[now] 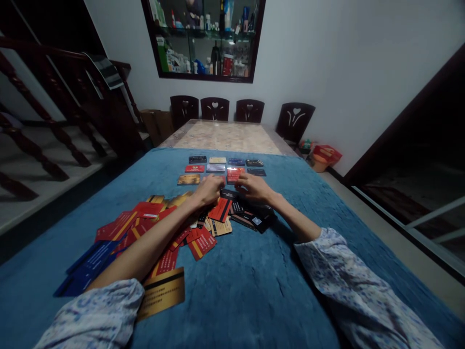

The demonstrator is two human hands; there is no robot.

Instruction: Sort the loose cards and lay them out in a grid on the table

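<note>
My left hand [210, 189] is closed, its fingers curled at the edge of a small red card stack [222, 179]; what the fingers hold, if anything, is hidden. To its right, my right hand [254, 186] has bent, parted fingers, their tips at the lower right of a glossy red card stack [235, 173]. Under and between the hands lie black cards [254, 215] and a red card with a dark stripe [220, 209]. Beneath my left forearm spreads a loose heap of red cards [148, 209], blue cards [85, 264] and a gold card [165, 291].
Neat rows of stacks stand beyond my hands, among them a gold stack [189, 180], a lilac stack [216, 168] and a navy stack [256, 172]. A blue cloth [254, 295] covers the near table. Dark chairs [250, 110] stand at the far end.
</note>
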